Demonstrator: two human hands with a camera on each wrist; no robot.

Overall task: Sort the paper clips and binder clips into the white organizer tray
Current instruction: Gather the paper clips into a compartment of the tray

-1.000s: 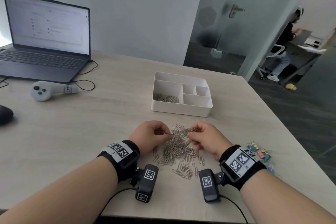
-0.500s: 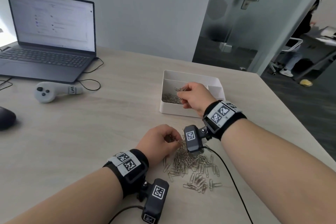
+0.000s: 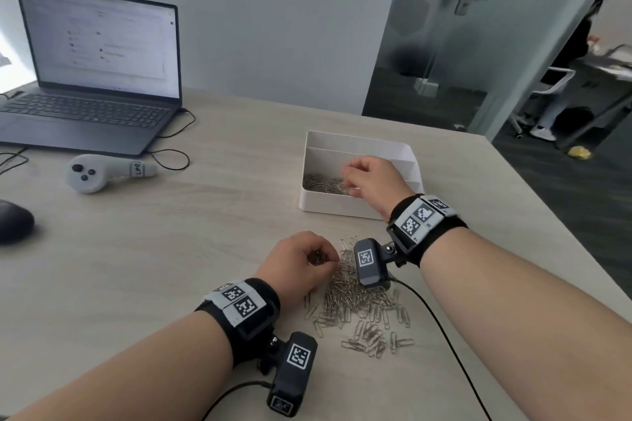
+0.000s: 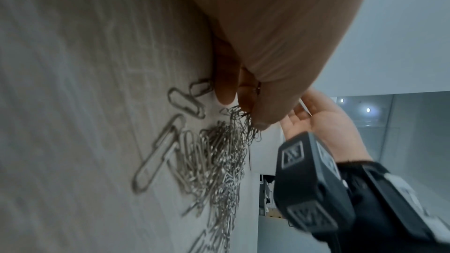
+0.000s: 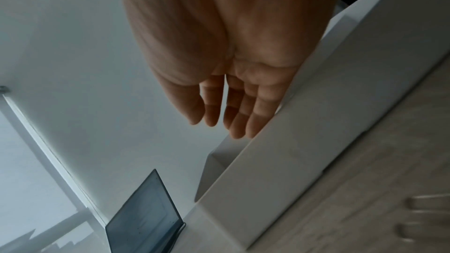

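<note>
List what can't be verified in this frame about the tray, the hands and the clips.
- Tray right compartments: the right hand covers them in the head view; the right wrist view shows only the outer wall.
- Left hand grip: how many paper clips it pinches is hidden by the fingers.
- Binder clips: outside every view.
- Laptop screen text: too small.

Bare table [image 3: 164, 267] runs wide from the paper clip pile [image 3: 359, 304] toward the left edge; only a mouse [image 3: 13, 225] and controller [image 3: 102, 173] sit there. Laptop [image 3: 99, 79] blocks the far left corner. White organizer tray [image 3: 342, 208] stands toward the far right edge, right hand [image 3: 372, 181] over it. Left hand [image 3: 297, 263] crowds the pile's left side. A narrow bare strip separates pile and tray.
</note>
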